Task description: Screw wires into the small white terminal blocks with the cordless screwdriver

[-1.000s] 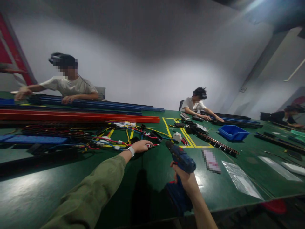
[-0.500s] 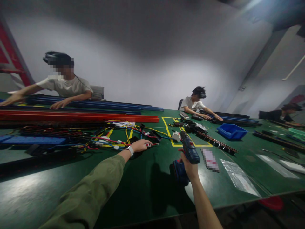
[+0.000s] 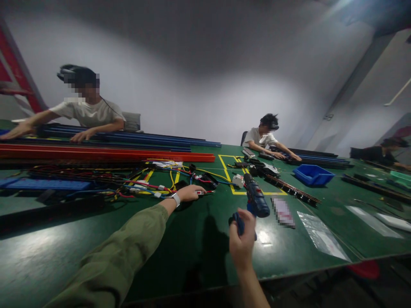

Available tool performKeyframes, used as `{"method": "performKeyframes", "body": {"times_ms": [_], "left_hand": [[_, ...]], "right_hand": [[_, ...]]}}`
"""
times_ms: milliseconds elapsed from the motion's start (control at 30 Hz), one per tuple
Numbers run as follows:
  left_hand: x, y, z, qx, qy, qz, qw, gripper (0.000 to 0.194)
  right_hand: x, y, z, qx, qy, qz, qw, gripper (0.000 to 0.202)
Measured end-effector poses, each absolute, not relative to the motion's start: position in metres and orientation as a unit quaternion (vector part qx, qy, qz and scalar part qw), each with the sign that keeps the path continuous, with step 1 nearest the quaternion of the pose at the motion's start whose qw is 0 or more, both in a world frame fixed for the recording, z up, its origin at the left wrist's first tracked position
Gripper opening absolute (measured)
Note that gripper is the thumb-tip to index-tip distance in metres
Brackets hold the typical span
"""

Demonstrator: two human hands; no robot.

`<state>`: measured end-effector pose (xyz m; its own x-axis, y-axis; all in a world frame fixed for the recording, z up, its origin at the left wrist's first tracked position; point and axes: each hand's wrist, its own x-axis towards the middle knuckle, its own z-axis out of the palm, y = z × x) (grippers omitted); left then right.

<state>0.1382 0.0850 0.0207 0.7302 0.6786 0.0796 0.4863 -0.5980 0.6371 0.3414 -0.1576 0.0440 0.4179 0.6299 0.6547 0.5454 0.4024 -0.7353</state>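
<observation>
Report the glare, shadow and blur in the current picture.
Head view: pale glare on the green tabletop, lower left and just right of the right hand; head view: a dark shadow between the green sleeve and that hand; head view: the person at far right looks dim and soft.

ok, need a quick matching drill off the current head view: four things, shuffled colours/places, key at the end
Things:
1. Power drill
2. Bin
3. Long rail
4. Left hand

Colours/places:
A. Orange-red
B. At a small red-and-white part
C. At the right hand
D. Blue, to the right of both hands

Pairs: 1-C, 2-D, 3-A, 4-B
</observation>
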Motion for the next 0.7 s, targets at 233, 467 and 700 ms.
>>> {"method": "performKeyframes", "body": {"times_ms": [233, 467, 700], "left_hand": [[0.133, 0.092, 0.013, 0.875, 0.283, 0.172, 0.353, 0.061], [0.120, 0.094, 0.010, 0.877, 0.291, 0.199, 0.327, 0.043], [0.103, 0.069, 0.019, 0.852, 0.304, 0.289, 0.313, 0.052]], "right_hand": [[0.296, -0.039, 0.033, -0.581, -0.741, 0.037, 0.335, 0.098], [0.271, -0.006, 0.000, -0.607, -0.756, 0.012, 0.246, 0.106], [0.249, 0.007, -0.001, -0.629, -0.742, -0.004, 0.231, 0.097]]}}
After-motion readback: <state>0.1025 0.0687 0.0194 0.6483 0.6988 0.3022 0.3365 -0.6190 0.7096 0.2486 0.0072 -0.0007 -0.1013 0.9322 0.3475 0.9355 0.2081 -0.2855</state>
